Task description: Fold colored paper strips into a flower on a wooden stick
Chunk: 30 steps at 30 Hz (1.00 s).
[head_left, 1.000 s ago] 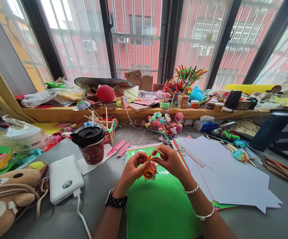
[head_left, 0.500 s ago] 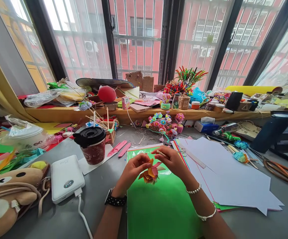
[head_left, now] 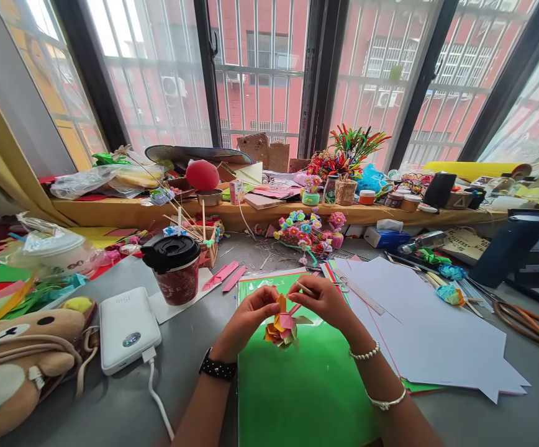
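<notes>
Two hands working paper flower (head_left: 282, 324) just above green sheet (head_left: 297, 385) on table (head_left: 190, 372) — left hand (head_left: 249, 313) pinching orange petal, right hand (head_left: 324, 301) clamping thin stick (head_left: 303, 287), touching pink petal. Since second ago hands drifting apart, flower showing more — petals opening out.

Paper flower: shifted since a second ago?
No. The paper flower stays over the green sheet's top end, same offset from the coffee cup.

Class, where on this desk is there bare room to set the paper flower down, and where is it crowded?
Free: green sheet beneath the paper flower; grey table between power bank and green sheet. Crowded: windowsill, table's left side.
</notes>
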Motion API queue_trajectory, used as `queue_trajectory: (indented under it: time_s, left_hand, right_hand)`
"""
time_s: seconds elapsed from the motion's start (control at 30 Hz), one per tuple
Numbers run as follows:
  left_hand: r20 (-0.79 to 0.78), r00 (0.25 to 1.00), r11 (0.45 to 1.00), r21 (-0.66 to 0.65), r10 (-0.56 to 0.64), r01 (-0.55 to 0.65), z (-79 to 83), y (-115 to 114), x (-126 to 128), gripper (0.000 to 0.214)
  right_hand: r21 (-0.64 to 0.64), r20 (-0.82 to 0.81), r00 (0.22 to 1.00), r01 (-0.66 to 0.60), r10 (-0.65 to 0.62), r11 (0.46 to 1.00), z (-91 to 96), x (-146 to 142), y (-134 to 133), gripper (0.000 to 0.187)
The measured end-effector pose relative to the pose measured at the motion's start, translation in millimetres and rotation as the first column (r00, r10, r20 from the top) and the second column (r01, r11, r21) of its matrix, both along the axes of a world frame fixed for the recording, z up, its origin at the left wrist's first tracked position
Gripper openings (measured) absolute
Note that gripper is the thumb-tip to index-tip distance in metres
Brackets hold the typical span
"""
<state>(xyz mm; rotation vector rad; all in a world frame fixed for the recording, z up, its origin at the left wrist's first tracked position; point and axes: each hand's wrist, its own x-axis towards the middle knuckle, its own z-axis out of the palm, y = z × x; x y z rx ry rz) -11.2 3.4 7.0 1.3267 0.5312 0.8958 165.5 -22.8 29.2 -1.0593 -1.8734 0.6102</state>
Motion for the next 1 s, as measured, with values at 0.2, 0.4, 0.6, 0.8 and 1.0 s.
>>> queue_trajectory:
  time_s: [0.2, 0.4, 0.6, 0.8, 1.0]
  left_hand:
    - [0.043, 0.999, 1.000, -0.023, -0.013, 0.014, -3.1, 0.7, -1.3, 0.021]
    - [-0.009, 1.000, 1.000, -0.011, -0.002, 0.002, -0.6, -1.2, -0.1, 0.022]
    - [-0.008, 1.000, 1.000, 0.009, -0.028, 0.028, -0.7, -1.5, 1.7, 0.018]
    - [-0.006, 0.999, 0.999, 0.018, -0.042, 0.042, -3.3, 0.2, 1.1, 0.013]
    - [-0.020, 0.997, 0.997, -0.008, -0.080, 0.079, 0.8, -1.3, 2.3, 0.015]
  right_hand:
    - [-0.035, -0.024, 1.000, 0.012, -0.013, 0.999, 0.1, 3.8, 0.1, 0.033]
    - [-0.052, -0.027, 1.000, -0.007, 0.005, 0.999, 0.8, 1.8, 0.2, 0.032]
    - [-0.091, -0.064, 0.998, -0.009, 0.004, 0.996, -0.5, 0.3, 0.5, 0.023]
    - [-0.138, -0.060, 0.998, -0.019, 0.011, 0.990, -0.3, 0.1, 0.4, 0.019]
    - [-0.166, -0.057, 0.997, -0.057, 0.049, 0.984, 2.3, 2.9, -2.2, 0.017]
